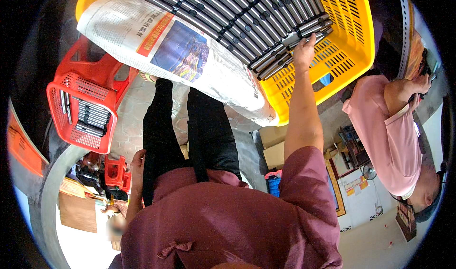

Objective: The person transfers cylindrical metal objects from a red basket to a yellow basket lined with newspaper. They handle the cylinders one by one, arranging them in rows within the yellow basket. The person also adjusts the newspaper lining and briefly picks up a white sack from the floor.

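Rows of slim silver metal rods [228, 19] with black fittings lie in a large yellow plastic basket [358, 36]. Inside it, my right hand [304, 54] reaches to the rods at the right end of the rows. Its thumb and fingers close on a metal rod [313, 35] there; the fingertips are partly hidden. Printed newspaper [114, 24] drapes over the basket's near side. My left hand [137, 162] hangs low beside my left leg, its fingers loosely extended, with nothing visible in it.
At left, a small red basket [57, 112] holding more rods rests at a red plastic stool [78, 62]. Another person [387, 126] in a pink shirt is at the right, holding a small dark object. Stone-patterned floor [180, 107] shows between my legs and the newspaper.
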`<move>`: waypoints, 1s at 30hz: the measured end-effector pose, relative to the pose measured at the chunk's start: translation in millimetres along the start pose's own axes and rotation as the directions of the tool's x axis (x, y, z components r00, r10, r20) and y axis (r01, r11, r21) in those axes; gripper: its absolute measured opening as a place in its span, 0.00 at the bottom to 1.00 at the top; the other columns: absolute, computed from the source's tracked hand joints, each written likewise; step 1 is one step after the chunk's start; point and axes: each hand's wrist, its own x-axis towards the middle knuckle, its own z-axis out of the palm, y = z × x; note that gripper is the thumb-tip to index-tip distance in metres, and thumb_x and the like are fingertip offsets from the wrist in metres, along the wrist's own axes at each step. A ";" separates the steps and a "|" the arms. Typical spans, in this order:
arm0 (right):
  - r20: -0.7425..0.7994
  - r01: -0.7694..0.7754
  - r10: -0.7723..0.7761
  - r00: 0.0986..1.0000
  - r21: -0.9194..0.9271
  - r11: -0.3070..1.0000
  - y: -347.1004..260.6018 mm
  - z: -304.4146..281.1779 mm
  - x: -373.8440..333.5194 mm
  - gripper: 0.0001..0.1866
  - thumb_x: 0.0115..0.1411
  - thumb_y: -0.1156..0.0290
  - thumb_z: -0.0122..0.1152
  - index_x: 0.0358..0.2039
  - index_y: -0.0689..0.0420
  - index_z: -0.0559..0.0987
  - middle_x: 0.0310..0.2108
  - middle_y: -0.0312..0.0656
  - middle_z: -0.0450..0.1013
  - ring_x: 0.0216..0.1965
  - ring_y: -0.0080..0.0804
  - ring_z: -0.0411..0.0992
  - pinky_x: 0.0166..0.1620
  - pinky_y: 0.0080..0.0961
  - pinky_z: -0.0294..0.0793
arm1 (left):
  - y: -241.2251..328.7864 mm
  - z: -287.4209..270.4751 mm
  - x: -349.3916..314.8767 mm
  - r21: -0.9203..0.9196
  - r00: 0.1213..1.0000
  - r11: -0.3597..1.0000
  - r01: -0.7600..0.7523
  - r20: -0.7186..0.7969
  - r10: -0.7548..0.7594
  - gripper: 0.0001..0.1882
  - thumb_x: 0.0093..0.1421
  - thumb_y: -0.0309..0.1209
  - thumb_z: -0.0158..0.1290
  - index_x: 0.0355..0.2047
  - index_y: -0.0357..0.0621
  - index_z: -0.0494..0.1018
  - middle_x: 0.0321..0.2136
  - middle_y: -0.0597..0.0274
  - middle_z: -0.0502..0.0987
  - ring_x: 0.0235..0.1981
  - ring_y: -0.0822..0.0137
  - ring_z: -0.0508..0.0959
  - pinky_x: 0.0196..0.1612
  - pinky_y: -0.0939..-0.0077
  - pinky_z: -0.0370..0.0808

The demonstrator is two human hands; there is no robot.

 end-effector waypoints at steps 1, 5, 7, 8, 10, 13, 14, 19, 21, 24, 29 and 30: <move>-0.054 0.012 -0.008 0.999 0.079 0.997 11.4 7.0 7.1 0.31 0.63 0.67 0.51 0.62 0.66 0.54 0.41 0.64 0.74 0.41 0.58 0.74 0.43 0.42 0.72 | 0.5 -2.0 1.4 -0.015 1.000 1.000 -0.002 0.006 0.002 0.15 0.65 0.31 0.47 0.47 0.34 0.72 0.41 0.48 0.79 0.42 0.60 0.78 0.46 0.71 0.73; -0.135 -0.019 0.049 0.990 0.217 0.976 7.1 6.6 12.7 0.33 0.62 0.68 0.53 0.63 0.65 0.53 0.42 0.60 0.74 0.42 0.54 0.74 0.46 0.40 0.70 | 30.3 -8.2 -6.3 0.041 0.999 0.999 -0.030 -0.014 0.031 0.15 0.65 0.31 0.47 0.47 0.33 0.71 0.40 0.48 0.79 0.42 0.61 0.78 0.45 0.72 0.73; -0.101 -0.028 0.045 0.994 0.162 0.986 18.3 11.5 23.1 0.34 0.61 0.69 0.54 0.63 0.65 0.52 0.44 0.60 0.73 0.44 0.53 0.74 0.47 0.38 0.70 | 45.3 -11.1 -9.6 -0.052 1.000 0.999 0.008 0.005 -0.008 0.15 0.65 0.31 0.47 0.47 0.33 0.71 0.39 0.49 0.79 0.41 0.62 0.78 0.45 0.73 0.73; -0.125 -0.053 0.069 0.990 0.129 0.990 27.0 16.1 30.8 0.32 0.61 0.71 0.53 0.62 0.64 0.53 0.45 0.60 0.73 0.46 0.52 0.74 0.48 0.37 0.70 | 48.4 -11.6 -10.2 -0.095 0.999 0.995 0.031 0.020 -0.029 0.15 0.65 0.31 0.46 0.47 0.33 0.71 0.39 0.49 0.79 0.41 0.62 0.78 0.45 0.73 0.73; -0.118 -0.079 0.095 0.988 0.134 0.988 29.0 15.9 35.5 0.32 0.59 0.73 0.54 0.62 0.62 0.56 0.45 0.58 0.74 0.47 0.51 0.74 0.49 0.36 0.70 | 38.9 -10.2 -10.7 -0.097 0.999 0.995 0.036 0.036 -0.032 0.14 0.65 0.31 0.46 0.46 0.33 0.71 0.38 0.51 0.79 0.40 0.64 0.78 0.44 0.74 0.73; -0.148 0.087 -0.047 0.988 0.279 0.956 34.0 16.7 36.7 0.35 0.58 0.73 0.53 0.64 0.61 0.53 0.45 0.62 0.73 0.49 0.58 0.71 0.50 0.42 0.69 | 31.1 -6.8 -10.4 0.027 1.000 0.999 -0.021 -0.001 0.021 0.14 0.66 0.31 0.46 0.46 0.33 0.71 0.37 0.54 0.78 0.39 0.67 0.77 0.44 0.75 0.72; -0.143 0.052 -0.022 0.990 0.213 0.976 36.3 14.1 32.6 0.35 0.56 0.75 0.53 0.64 0.61 0.55 0.47 0.60 0.73 0.50 0.56 0.71 0.52 0.39 0.69 | 31.8 -5.5 -10.3 0.090 0.999 0.995 -0.048 -0.022 0.050 0.14 0.66 0.31 0.46 0.46 0.33 0.71 0.37 0.55 0.78 0.39 0.68 0.76 0.44 0.75 0.72; -0.128 0.035 0.002 0.992 0.282 0.959 45.1 17.1 33.8 0.35 0.56 0.76 0.52 0.64 0.61 0.52 0.46 0.62 0.72 0.50 0.59 0.70 0.51 0.43 0.69 | 43.8 1.0 -10.6 -0.078 1.000 0.997 -0.006 -0.008 0.005 0.14 0.66 0.31 0.47 0.46 0.33 0.71 0.37 0.54 0.78 0.39 0.69 0.76 0.44 0.76 0.72; -0.156 0.070 -0.029 0.987 0.263 0.962 21.8 3.9 15.2 0.34 0.58 0.74 0.52 0.63 0.61 0.52 0.44 0.64 0.73 0.48 0.61 0.70 0.49 0.45 0.70 | 40.5 3.1 -18.0 -0.131 1.000 0.991 -0.013 -0.007 0.012 0.14 0.66 0.31 0.47 0.45 0.33 0.72 0.37 0.54 0.78 0.39 0.69 0.76 0.44 0.77 0.72; -0.094 -0.098 0.119 0.988 0.205 0.974 -1.7 -15.8 -6.9 0.31 0.56 0.72 0.59 0.58 0.65 0.62 0.40 0.59 0.75 0.43 0.53 0.75 0.47 0.39 0.71 | 53.6 3.4 -25.3 -0.095 0.998 0.994 -0.053 -0.035 0.050 0.14 0.65 0.31 0.48 0.46 0.33 0.72 0.37 0.54 0.78 0.39 0.69 0.76 0.44 0.76 0.72; -0.083 0.117 -0.091 0.992 0.391 0.913 -50.3 -35.9 -67.0 0.20 0.58 0.71 0.55 0.51 0.60 0.69 0.27 0.51 0.76 0.29 0.46 0.76 0.36 0.39 0.74 | 46.7 -12.5 -31.6 -0.038 0.992 0.998 -0.051 -0.115 0.047 0.16 0.63 0.33 0.50 0.46 0.34 0.72 0.37 0.51 0.78 0.39 0.64 0.77 0.44 0.73 0.72; -0.070 0.137 -0.118 0.991 0.417 0.899 -73.2 -45.4 -83.8 0.19 0.58 0.71 0.55 0.51 0.60 0.70 0.26 0.50 0.76 0.28 0.45 0.76 0.35 0.38 0.74 | 44.5 -16.8 -34.8 -0.068 0.992 0.997 -0.022 -0.125 0.013 0.16 0.63 0.33 0.50 0.46 0.35 0.73 0.37 0.51 0.79 0.39 0.63 0.78 0.44 0.72 0.73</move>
